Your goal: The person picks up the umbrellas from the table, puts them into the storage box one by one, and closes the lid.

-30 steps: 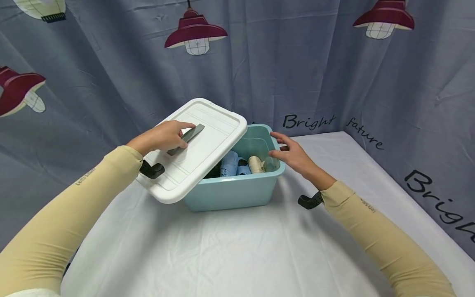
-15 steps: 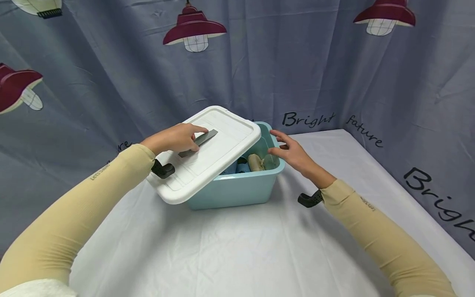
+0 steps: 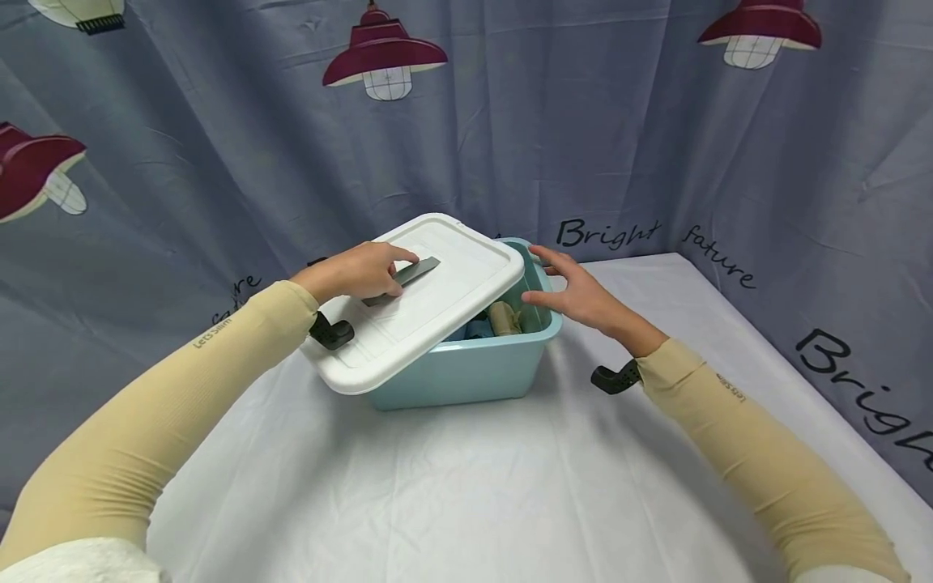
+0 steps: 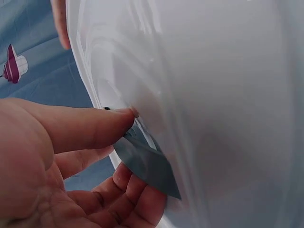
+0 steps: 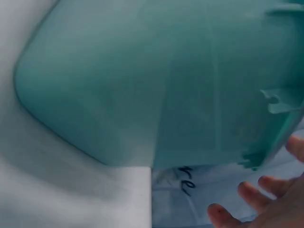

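Observation:
The left hand (image 3: pixel 357 271) grips the grey handle (image 4: pixel 152 168) of a white lid (image 3: pixel 466 275). In the left wrist view the thumb and curled fingers hold that handle from both sides. The lid tilts over the left part of a light-blue storage bin (image 3: pixel 466 374). Rolled blue cloth (image 3: pixel 479 326) and a beige roll (image 3: pixel 503 318) show inside; the lid hides the rest. The right hand (image 3: pixel 579 295), fingers spread, hovers by the bin's right rim (image 3: pixel 550 304). In the right wrist view its fingers are extended near the bin's outer wall (image 5: pixel 142 85) and hold nothing.
The bin stands on a table with a white cloth (image 3: pixel 466 494). A grey-blue curtain (image 3: pixel 568 121) with printed lamps and lettering hangs close behind and along the right side. Black camera mounts (image 3: pixel 615 377) stick out from both wrists.
The left hand has carried the lid to the right and slightly down, so it covers more of the bin. The right hand has stayed nearly in place by the right rim.

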`<state>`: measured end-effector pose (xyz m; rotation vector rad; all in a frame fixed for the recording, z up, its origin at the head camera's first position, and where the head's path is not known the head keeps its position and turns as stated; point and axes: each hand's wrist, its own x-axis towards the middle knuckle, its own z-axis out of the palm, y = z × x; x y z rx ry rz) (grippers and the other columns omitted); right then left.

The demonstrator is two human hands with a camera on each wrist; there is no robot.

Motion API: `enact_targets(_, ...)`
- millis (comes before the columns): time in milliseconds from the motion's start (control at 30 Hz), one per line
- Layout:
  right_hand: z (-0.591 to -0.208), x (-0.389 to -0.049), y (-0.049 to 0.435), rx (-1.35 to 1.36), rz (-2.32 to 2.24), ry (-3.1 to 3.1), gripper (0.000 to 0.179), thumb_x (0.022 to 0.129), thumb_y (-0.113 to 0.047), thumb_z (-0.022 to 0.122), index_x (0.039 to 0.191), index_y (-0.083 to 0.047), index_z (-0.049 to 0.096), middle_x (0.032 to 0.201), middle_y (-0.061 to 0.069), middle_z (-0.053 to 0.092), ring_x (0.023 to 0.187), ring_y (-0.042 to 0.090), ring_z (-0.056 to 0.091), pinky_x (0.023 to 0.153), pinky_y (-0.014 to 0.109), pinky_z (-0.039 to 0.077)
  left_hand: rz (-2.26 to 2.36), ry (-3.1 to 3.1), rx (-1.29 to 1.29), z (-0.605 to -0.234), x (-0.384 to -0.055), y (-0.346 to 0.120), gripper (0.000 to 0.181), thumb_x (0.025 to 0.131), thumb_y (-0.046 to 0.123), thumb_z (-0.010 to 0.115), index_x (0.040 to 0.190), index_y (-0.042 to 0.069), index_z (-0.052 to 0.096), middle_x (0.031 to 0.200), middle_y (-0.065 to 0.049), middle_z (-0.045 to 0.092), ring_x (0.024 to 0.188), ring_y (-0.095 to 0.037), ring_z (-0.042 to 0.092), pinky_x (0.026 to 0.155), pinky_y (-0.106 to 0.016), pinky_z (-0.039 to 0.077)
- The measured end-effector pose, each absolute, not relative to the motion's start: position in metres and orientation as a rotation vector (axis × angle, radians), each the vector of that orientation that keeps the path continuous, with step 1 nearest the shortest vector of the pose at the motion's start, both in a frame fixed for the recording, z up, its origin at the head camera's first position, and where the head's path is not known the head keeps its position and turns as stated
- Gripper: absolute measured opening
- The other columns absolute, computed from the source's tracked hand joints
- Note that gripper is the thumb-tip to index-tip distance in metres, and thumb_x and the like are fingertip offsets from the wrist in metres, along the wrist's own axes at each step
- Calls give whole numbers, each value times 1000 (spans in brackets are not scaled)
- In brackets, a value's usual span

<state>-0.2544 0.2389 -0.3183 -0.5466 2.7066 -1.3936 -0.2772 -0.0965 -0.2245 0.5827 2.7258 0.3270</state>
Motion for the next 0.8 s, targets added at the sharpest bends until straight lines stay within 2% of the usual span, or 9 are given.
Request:
enact_targets(167, -304, -259, 238, -836, -1132, 2819, 80, 79, -41, 70, 145, -37, 25, 154, -6, 9, 139, 24, 15, 99, 63, 25, 331, 2740, 591, -226, -276, -97, 58, 85, 16, 60, 139, 28, 43, 111, -7, 51, 93, -20, 51, 75, -33, 41)
enact_targets(267, -294, -259, 234, -931, -976, 2831, 76, 81, -45, 67, 144, -37, 27, 154, -3, 9, 140, 23, 9, 100, 64, 21, 347, 2750, 583, -225, -276, -97, 57, 85, 17, 62, 138, 25, 44, 113, -8, 52, 92, -21, 53, 74, -33, 43)
enact_targets(533, -285, -260, 225, -989, -806, 2832, 58, 84, -53, 58, 136, -31, 45, 154, 3, 15, 138, 27, 15, 103, 58, 23, 302, 2810, 548, -225, -275, -103, 61, 82, 30, 67, 138, 21, 44, 112, -5, 55, 96, -19, 54, 79, -35, 44)
enact_targets(700, -283, -260, 224, -994, -824, 2833, 48, 86, -43, 61, 131, -28, 51, 152, 6, 22, 137, 29, 18, 102, 59, 22, 261, 2809, 536, -220, -264, -117, 71, 78, 41, 69, 140, 23, 40, 112, -6, 55, 97, -19, 53, 82, -37, 43)
enact_targets(800, -281, -261, 224, -997, -834, 2844, 44, 87, -40, 62, 128, -27, 54, 151, 6, 25, 137, 30, 21, 103, 58, 23, 209, 2822, 527, -216, -253, -127, 77, 76, 48, 69, 141, 21, 38, 118, -7, 54, 106, -21, 50, 88, -40, 41)
